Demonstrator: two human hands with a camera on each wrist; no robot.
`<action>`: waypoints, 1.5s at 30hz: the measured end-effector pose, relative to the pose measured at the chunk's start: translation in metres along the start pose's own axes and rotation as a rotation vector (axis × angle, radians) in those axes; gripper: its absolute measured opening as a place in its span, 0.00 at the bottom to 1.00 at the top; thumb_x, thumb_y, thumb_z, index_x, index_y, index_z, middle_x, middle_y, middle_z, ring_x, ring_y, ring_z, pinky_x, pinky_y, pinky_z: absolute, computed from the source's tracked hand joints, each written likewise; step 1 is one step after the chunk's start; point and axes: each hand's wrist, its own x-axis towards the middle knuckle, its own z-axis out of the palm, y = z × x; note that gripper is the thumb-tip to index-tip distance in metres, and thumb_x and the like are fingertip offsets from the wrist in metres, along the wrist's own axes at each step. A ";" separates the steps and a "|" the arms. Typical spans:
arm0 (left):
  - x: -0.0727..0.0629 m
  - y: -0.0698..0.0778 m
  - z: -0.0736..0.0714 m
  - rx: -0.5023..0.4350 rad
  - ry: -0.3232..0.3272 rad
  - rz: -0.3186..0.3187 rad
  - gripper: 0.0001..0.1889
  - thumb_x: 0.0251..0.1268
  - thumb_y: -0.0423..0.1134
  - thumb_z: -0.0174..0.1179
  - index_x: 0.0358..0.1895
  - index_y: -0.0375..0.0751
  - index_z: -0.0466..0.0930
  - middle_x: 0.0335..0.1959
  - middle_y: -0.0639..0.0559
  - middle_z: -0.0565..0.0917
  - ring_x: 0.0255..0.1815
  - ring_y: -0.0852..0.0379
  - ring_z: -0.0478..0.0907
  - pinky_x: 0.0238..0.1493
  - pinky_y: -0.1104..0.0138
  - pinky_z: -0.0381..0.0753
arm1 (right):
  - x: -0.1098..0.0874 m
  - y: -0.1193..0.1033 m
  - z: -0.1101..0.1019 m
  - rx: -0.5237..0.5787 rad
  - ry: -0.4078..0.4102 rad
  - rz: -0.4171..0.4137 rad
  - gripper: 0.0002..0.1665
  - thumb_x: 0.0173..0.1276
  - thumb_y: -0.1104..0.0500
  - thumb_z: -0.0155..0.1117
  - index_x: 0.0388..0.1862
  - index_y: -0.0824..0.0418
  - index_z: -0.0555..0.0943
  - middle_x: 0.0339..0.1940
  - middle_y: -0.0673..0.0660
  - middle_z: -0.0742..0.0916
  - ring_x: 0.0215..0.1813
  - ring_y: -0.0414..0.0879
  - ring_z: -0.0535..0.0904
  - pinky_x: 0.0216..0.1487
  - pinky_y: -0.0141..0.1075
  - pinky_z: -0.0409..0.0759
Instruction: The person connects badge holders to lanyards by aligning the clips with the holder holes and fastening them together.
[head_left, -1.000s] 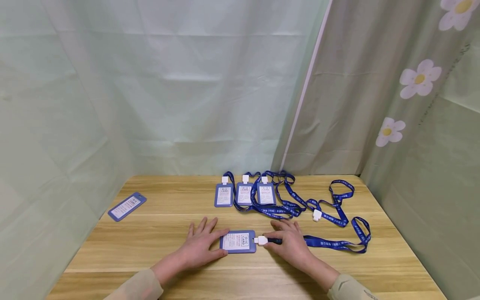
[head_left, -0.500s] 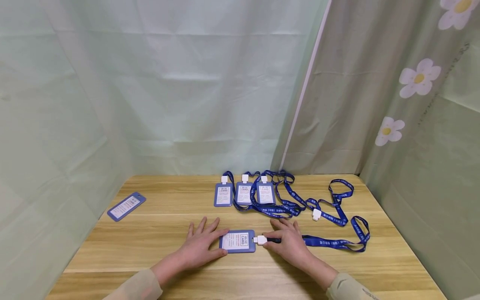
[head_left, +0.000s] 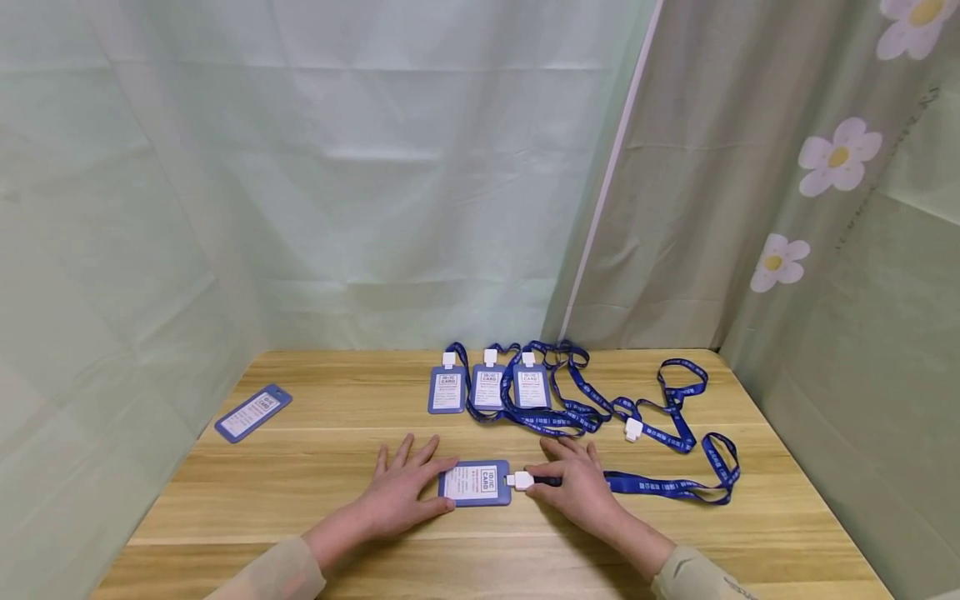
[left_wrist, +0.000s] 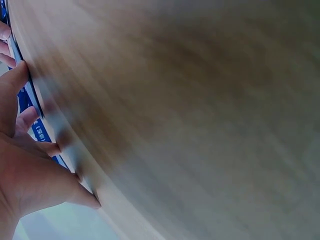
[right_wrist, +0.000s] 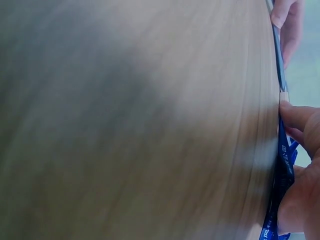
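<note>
A blue ID badge holder (head_left: 474, 483) with a white card lies flat on the wooden table, its slotted end to the right. My left hand (head_left: 401, 492) rests at its left end, fingers spread, with forefinger and thumb touching the two left corners. Between thumb and forefinger, my right hand (head_left: 581, 492) pinches the white clip (head_left: 520, 481) of a blue lanyard (head_left: 667, 487). The clip's tip meets the holder's slot. The lanyard's strap passes under the right hand and loops away to the right. In the right wrist view, the strap (right_wrist: 281, 190) runs beneath that hand.
At the back stand in a row three badge holders (head_left: 447, 390) with clips and tangled lanyards. A loose lanyard with a white clip (head_left: 633, 429) lies at right. Another badge holder (head_left: 253, 413) lies slanted near the table's left edge. Curtains (head_left: 420, 208) surround the table.
</note>
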 end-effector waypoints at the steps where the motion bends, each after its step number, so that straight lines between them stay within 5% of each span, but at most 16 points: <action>1: 0.000 0.000 0.000 0.000 -0.001 0.000 0.34 0.66 0.64 0.63 0.74 0.59 0.73 0.81 0.41 0.58 0.80 0.26 0.42 0.70 0.26 0.31 | 0.000 0.000 0.000 0.001 0.001 0.000 0.17 0.58 0.47 0.81 0.46 0.48 0.92 0.70 0.60 0.79 0.76 0.67 0.64 0.73 0.73 0.42; 45: 0.000 -0.003 0.003 -0.033 -0.009 0.013 0.35 0.68 0.65 0.61 0.75 0.57 0.72 0.81 0.39 0.57 0.80 0.24 0.40 0.69 0.26 0.28 | 0.002 -0.003 -0.001 0.016 -0.008 0.020 0.15 0.57 0.50 0.81 0.43 0.49 0.93 0.70 0.59 0.80 0.75 0.67 0.64 0.73 0.74 0.40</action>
